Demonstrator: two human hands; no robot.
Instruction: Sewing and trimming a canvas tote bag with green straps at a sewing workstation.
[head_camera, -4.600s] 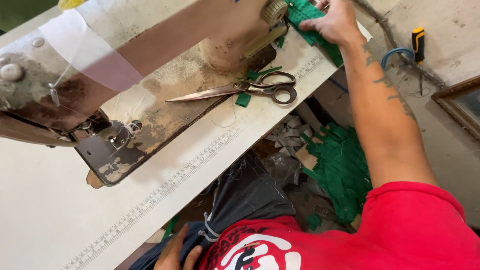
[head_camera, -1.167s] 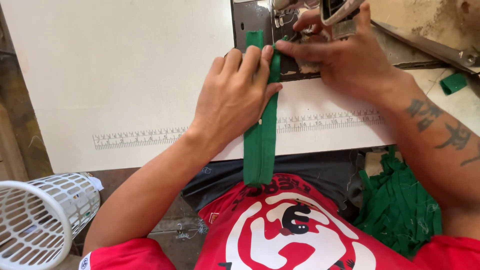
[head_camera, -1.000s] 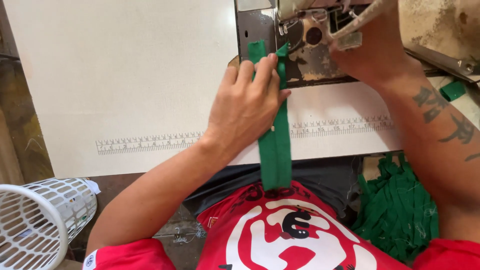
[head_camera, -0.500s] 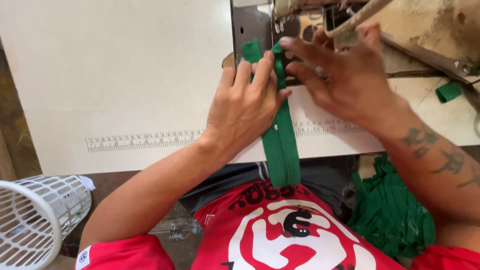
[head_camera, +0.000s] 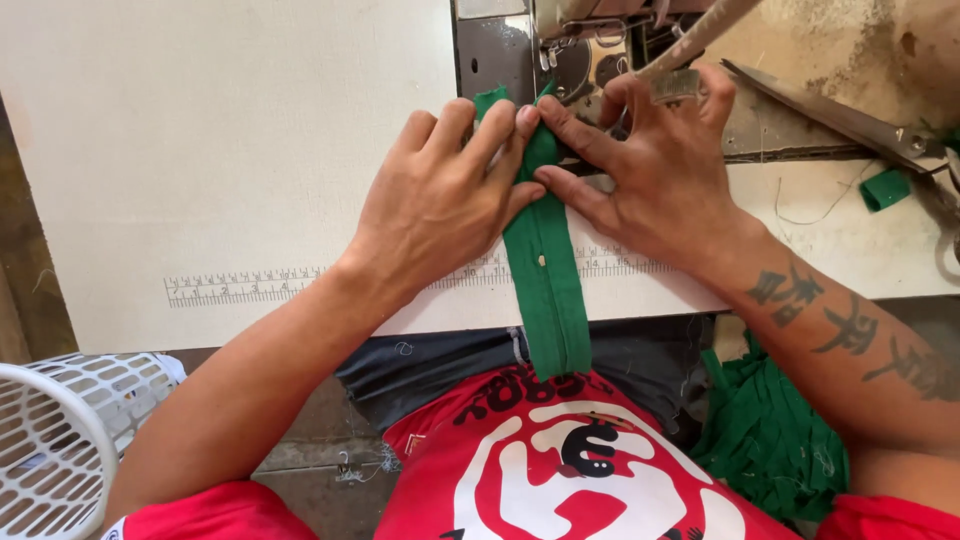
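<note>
A folded green fabric strip (head_camera: 545, 290) runs from my lap up across the white table to the sewing machine's presser foot (head_camera: 580, 60). My left hand (head_camera: 445, 205) lies flat on the strip's left side, fingertips pressing its top end. My right hand (head_camera: 655, 170) presses the strip from the right, fingers spread against the fold just before the metal needle plate (head_camera: 495, 50).
A printed ruler (head_camera: 260, 285) runs along the table's (head_camera: 200, 150) front edge. Scissors (head_camera: 850, 125) and a small green scrap (head_camera: 885, 188) lie at the right. A pile of green strips (head_camera: 770, 440) sits by my right thigh. A white plastic basket (head_camera: 60, 440) stands at lower left.
My right hand came back down from the machine onto the strip. Both hands have pushed the strip's end closer under the presser foot; the view shifted slightly.
</note>
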